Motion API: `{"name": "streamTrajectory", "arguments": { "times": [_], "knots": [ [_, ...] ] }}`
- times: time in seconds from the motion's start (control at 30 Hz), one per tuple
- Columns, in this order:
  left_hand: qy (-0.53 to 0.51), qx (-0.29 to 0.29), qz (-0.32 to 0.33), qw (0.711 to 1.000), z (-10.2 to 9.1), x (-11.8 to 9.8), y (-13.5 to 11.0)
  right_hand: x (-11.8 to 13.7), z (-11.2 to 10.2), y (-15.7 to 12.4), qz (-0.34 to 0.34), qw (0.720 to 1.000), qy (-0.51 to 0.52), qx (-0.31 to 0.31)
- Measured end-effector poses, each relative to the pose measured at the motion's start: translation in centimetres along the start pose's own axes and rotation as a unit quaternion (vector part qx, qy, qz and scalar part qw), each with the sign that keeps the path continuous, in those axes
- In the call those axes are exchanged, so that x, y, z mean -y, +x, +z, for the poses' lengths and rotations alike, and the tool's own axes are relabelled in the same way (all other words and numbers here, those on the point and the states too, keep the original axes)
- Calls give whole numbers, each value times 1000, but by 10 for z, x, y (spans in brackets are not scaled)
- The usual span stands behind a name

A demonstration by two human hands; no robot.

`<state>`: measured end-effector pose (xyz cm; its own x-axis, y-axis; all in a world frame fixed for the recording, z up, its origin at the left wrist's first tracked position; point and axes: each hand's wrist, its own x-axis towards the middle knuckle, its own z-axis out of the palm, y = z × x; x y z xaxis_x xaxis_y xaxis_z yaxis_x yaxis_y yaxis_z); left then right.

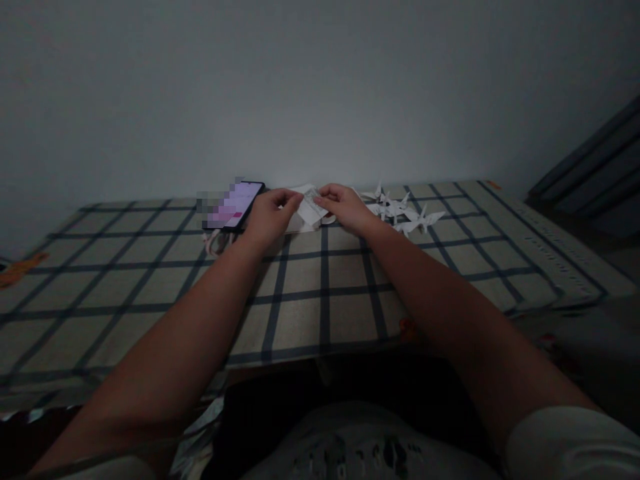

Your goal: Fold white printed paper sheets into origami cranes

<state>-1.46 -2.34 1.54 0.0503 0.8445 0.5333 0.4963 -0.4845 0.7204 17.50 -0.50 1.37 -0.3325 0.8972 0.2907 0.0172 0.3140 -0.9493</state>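
Between my two hands is a folded piece of white paper (312, 211), roughly diamond-shaped, held up above the far part of the table. My left hand (273, 212) pinches its left corner between thumb and fingers. On the opposite side, my right hand (345, 205) grips the right edge with thumb and forefinger. More pale paper lies behind and under the held piece, partly hidden by it. Just right of my right hand sit several folded paper cranes (397, 210), clustered together with pointed wings and necks.
A phone (239, 205) with a lit screen stands tilted left of my left hand, a pale cable (216, 243) beside it. A checked cloth (300, 307) covers the table, which meets a plain wall (320, 93). Dark slatted furniture (595, 167) is at the right.
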Motion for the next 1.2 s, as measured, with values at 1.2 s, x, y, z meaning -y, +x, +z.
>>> {"name": "streamTrajectory", "arguments": {
  "times": [1.2],
  "knots": [
    [-186,23,-41,981,3,5,3,-3,-8,5,9,995,59,-84]
  ]
}}
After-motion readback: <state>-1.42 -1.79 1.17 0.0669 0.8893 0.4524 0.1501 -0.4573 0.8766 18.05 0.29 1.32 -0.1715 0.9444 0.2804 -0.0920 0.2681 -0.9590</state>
